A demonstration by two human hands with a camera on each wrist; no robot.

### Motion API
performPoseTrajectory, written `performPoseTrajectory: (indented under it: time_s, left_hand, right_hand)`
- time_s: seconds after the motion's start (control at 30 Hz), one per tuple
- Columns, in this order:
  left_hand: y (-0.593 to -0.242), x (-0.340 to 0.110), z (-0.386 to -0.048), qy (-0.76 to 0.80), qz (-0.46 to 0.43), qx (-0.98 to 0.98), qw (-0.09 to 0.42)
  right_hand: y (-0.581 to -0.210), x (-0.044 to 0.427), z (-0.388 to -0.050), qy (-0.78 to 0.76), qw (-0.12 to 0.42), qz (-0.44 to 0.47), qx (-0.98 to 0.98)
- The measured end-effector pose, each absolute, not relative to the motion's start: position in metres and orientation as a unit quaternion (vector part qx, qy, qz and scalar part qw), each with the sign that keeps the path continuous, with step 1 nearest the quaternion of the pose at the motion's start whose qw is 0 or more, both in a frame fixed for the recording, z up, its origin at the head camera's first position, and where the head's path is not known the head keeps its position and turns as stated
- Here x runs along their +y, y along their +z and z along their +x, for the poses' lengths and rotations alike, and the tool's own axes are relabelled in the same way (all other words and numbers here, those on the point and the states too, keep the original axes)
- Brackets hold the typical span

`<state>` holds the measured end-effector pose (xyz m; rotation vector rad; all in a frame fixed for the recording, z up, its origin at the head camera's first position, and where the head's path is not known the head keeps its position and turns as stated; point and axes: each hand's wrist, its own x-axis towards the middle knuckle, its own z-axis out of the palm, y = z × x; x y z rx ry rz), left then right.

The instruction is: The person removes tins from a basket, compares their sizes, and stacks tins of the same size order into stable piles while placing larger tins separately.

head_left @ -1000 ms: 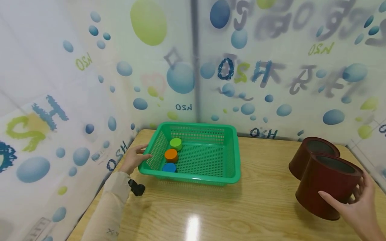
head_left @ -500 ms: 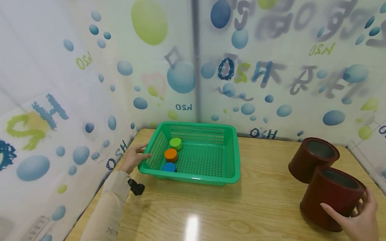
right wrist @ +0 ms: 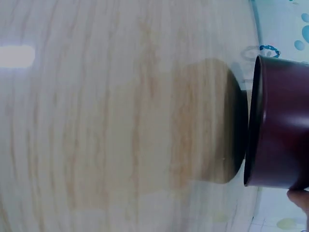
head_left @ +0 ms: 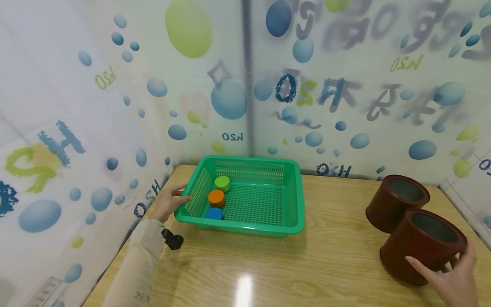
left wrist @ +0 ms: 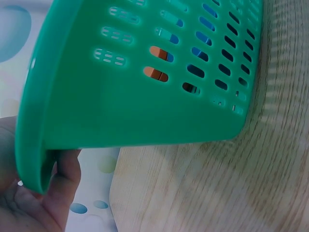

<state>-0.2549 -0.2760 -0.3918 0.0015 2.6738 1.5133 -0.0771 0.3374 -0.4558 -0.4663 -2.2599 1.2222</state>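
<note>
At the left end of the green plastic basket (head_left: 293, 204), my left hand (head_left: 168, 202) grips the rim, and the left wrist view has its fingers curled under the rim's edge (left wrist: 31, 145). Inside the basket, a light green round block (head_left: 222, 183), an orange one (head_left: 216, 198) and a blue one (head_left: 214, 214) line its left side. On the right, my right hand (head_left: 454, 273) holds a dark red tapered pot (head_left: 418, 247), wide end down and tilted. Its lower rim shows close to the tabletop in the right wrist view. Behind it stands a second dark red pot (head_left: 387, 204), also wide end down.
Both pots and the basket are on a light wooden table (head_left: 326, 264). Patterned curtains (head_left: 345, 85) rise along its back and left side. A small black device (head_left: 172, 239) sits at my left wrist.
My right hand has lowered the held pot toward me, away from the rear pot, then tilted it slightly. My left hand and the basket have stayed put.
</note>
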Motion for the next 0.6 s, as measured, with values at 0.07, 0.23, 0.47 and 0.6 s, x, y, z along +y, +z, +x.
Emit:
performPoseTrajectory:
  time_s: [0.07, 0.23, 0.47, 0.6]
  left_hand:
    - [-0.3919, -0.276, -0.2551, 0.493, -0.001, 0.869, 0.034]
    - [-0.3922, -0.2761, -0.2554, 0.491, 0.0, 0.871, 0.033]
    - [-0.3917, -0.2765, -0.2542, 0.484, -0.003, 0.874, 0.039]
    - [-0.3909, -0.2754, -0.2543, 0.483, -0.006, 0.875, 0.04]
  right_hand:
    - [-0.4584, 0.3391, -0.0774, 0.448, 0.263, -0.144, -0.842]
    - [-0.4647, 0.3409, -0.0764, 0.452, 0.25, -0.111, -0.849]
    - [-0.4619, 0.3443, -0.0793, 0.447, 0.258, -0.062, -0.854]
    - [-0.4608, 0.3442, -0.0795, 0.454, 0.255, -0.061, -0.852]
